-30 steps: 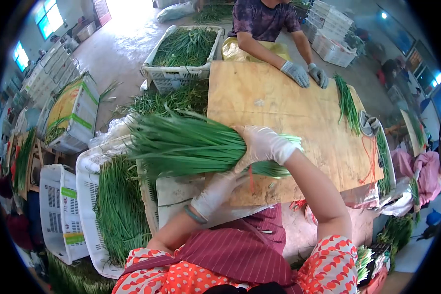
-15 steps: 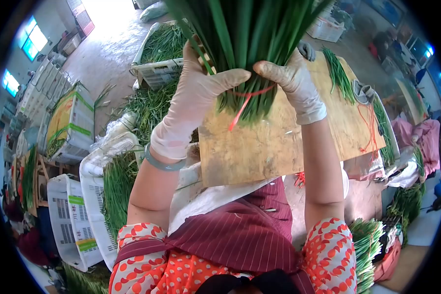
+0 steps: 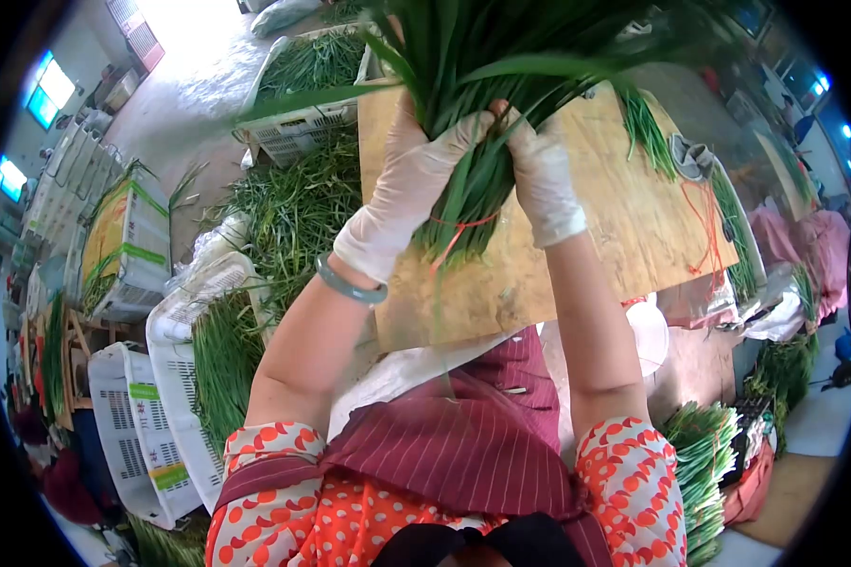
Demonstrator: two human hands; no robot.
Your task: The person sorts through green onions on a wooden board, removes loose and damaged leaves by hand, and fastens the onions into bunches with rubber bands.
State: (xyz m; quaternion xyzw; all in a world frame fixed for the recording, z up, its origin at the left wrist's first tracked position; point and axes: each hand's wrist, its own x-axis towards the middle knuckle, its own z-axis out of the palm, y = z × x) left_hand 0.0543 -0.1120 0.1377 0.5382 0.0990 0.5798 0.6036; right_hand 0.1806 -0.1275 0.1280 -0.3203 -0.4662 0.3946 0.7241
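Note:
A thick bundle of garlic chives stands over the wooden board, its long leaves fanning out at the top of the view. A red tie circles it near the cut ends, one tail hanging loose. Gloved in white, my left hand is closed round the bundle's left side. On the other side my right hand, also in a white glove, grips it with the thumb in front. Both thumbs nearly meet above the tie. Leaves and the bundle hide most of my other fingers. Below lies the wooden board.
White crates with chives stand at my left, and another crate is beyond. Loose leaves are heaped beside the board. Red ties, a grey glove and a few chives lie at the board's right.
The bundle has come down and towards me, and its leaves now splay sideways. My hands sit farther above the tie. A few bits of leaf hang or fall below the bundle.

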